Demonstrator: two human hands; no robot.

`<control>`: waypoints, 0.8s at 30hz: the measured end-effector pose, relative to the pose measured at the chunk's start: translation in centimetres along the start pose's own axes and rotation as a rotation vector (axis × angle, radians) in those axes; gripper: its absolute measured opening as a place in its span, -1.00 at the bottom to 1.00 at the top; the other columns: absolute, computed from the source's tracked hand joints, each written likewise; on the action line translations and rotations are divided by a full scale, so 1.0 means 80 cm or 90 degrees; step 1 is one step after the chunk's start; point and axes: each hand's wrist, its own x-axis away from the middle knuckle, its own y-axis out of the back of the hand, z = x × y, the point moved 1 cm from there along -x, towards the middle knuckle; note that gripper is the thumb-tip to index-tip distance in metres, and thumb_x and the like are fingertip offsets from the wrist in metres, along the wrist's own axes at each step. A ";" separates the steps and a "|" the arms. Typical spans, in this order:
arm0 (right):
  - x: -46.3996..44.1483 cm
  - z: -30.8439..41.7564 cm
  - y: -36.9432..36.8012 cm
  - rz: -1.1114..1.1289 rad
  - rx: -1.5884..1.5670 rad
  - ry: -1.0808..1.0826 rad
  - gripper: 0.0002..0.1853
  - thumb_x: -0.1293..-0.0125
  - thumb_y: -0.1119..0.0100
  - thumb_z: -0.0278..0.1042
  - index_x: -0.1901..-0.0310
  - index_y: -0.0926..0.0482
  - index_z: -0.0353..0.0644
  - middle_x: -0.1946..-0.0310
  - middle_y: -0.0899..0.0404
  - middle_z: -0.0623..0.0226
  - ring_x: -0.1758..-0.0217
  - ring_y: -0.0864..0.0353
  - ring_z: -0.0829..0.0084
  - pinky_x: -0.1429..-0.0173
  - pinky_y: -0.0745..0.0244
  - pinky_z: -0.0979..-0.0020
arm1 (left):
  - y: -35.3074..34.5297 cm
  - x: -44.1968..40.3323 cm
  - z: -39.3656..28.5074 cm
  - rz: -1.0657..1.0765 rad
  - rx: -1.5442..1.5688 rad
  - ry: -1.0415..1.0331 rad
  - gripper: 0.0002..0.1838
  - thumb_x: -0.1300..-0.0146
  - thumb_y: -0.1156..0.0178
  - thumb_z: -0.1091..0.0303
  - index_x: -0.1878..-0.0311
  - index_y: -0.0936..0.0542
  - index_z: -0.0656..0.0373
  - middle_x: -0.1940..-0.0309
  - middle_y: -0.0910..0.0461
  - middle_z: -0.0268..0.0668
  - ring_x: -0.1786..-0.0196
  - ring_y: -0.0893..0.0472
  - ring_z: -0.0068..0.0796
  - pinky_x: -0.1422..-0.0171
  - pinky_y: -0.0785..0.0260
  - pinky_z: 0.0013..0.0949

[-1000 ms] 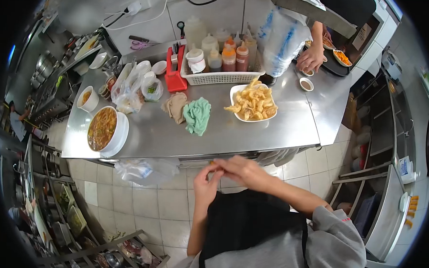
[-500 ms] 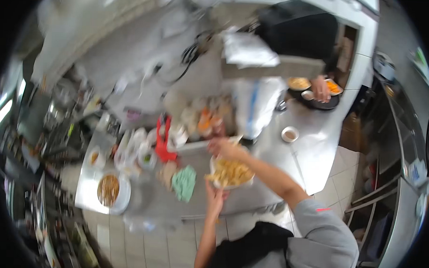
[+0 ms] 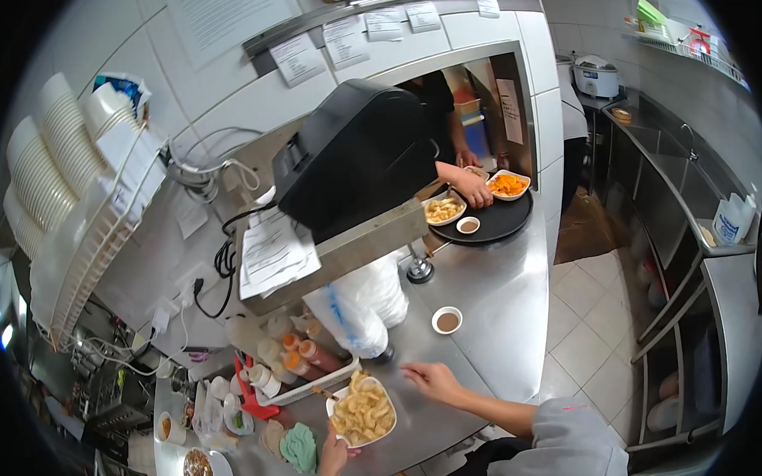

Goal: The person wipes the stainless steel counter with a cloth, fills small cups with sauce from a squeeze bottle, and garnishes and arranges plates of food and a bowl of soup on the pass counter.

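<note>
A white bowl (image 3: 391, 436) of thick golden chips (image 3: 363, 412) is held over the steel counter by my left hand (image 3: 336, 456), fingers closed at its near edge and partly hidden. A small brown wooden stick or fork (image 3: 323, 393) pokes out at the bowl's left rim. Beside the bowl, to the right, my right hand (image 3: 435, 381) hovers above the counter with its fingers curled together and nothing visible in them. A small cup of brown sauce (image 3: 447, 321) stands beyond it. Left of the bowl lies a green cloth (image 3: 299, 447).
Sauce bottles (image 3: 297, 361) fill a white tray behind the bowl, near a red-handled item (image 3: 254, 393). A co-worker's hand (image 3: 473, 187) reaches over a black tray (image 3: 507, 221) with bowls at the hatch. A black machine (image 3: 359, 153) on a shelf overhangs the counter (image 3: 500, 326).
My view has swung up and right toward the hatch. My right hand has come away from the bowl's rim to its right. My left hand still holds the bowl.
</note>
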 end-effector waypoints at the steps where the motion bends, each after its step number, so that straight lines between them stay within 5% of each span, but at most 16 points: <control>1: 0.014 -0.021 0.012 -0.008 -0.010 -0.015 -0.77 -0.19 0.02 -0.34 0.15 -0.53 -0.14 0.40 -0.58 0.17 0.31 -0.58 0.20 0.22 -0.45 0.30 | 0.002 -0.002 -0.002 0.001 -0.020 0.010 -0.28 -0.08 0.31 0.60 -0.36 0.19 0.07 0.12 -0.49 -0.02 0.52 -0.60 -0.30 0.51 -0.46 -0.44; 6: 0.042 -0.059 0.050 -0.013 -0.013 -0.096 -0.74 -0.19 0.09 -0.41 0.10 -0.50 -0.15 0.39 -0.60 0.23 0.30 -0.58 0.21 0.20 -0.45 0.33 | 0.012 -0.019 -0.012 0.040 -0.107 0.056 -0.25 -0.08 0.30 0.58 -0.35 0.30 0.04 0.06 -0.45 0.02 0.54 -0.60 -0.26 0.51 -0.48 -0.40; 7: 0.045 -0.064 0.050 -0.018 -0.023 -0.097 -0.74 -0.19 0.09 -0.41 0.10 -0.50 -0.15 0.39 -0.60 0.23 0.30 -0.58 0.22 0.20 -0.45 0.33 | 0.007 -0.013 -0.017 -0.017 -0.054 0.046 -0.41 -0.14 0.17 0.52 -0.30 -0.06 0.17 0.23 -0.53 -0.07 0.60 -0.56 -0.36 0.56 -0.43 -0.44; 11: 0.049 -0.068 0.049 -0.022 -0.078 -0.114 -0.73 -0.20 0.11 -0.41 0.09 -0.49 -0.15 0.40 -0.60 0.24 0.31 -0.58 0.23 0.21 -0.45 0.33 | 0.003 -0.011 -0.019 0.008 0.127 0.017 -0.42 -0.07 0.21 0.57 -0.26 -0.13 0.11 0.42 -0.55 -0.14 0.62 -0.52 -0.38 0.59 -0.40 -0.41; 24: 0.088 -0.084 0.086 -0.094 -0.123 -0.161 -0.74 -0.25 0.08 -0.33 0.07 -0.50 -0.12 0.52 -0.58 0.30 0.48 -0.56 0.31 0.32 -0.43 0.39 | 0.059 0.016 0.064 -0.069 0.035 0.030 -0.71 -0.24 0.10 0.29 0.02 -0.39 0.18 0.43 -0.52 -0.20 0.45 -0.51 -0.41 0.43 -0.39 -0.42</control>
